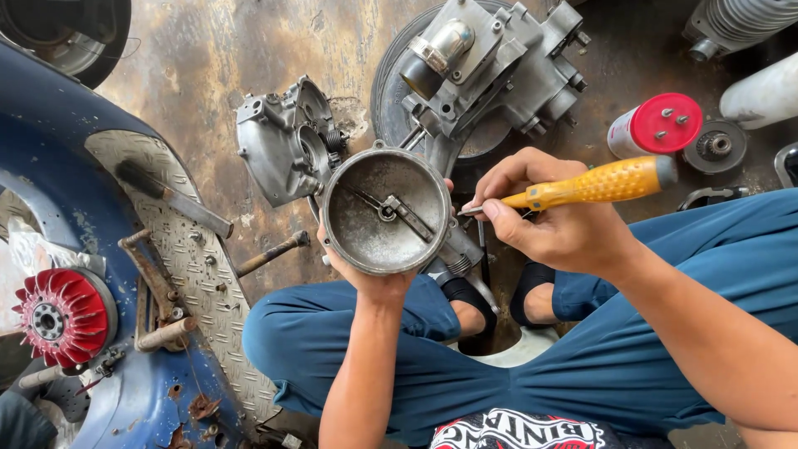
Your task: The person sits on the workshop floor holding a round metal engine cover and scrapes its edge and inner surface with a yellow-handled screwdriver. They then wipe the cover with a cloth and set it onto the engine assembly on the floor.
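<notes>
Left hand [376,283] cups the round metal engine cover [386,210] from underneath, fingers wrapped round its rim. Right hand [553,224] is closed on a yellow-handled screwdriver [586,185], tip just beside the cover's right edge.

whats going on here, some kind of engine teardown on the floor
A person crouches on a stained concrete floor. The left hand holds up a round, bowl-shaped metal part, while the right hand grips a yellow-handled screwdriver, its tip at the part's rim. An engine casing and a side cover lie just ahead.
</notes>
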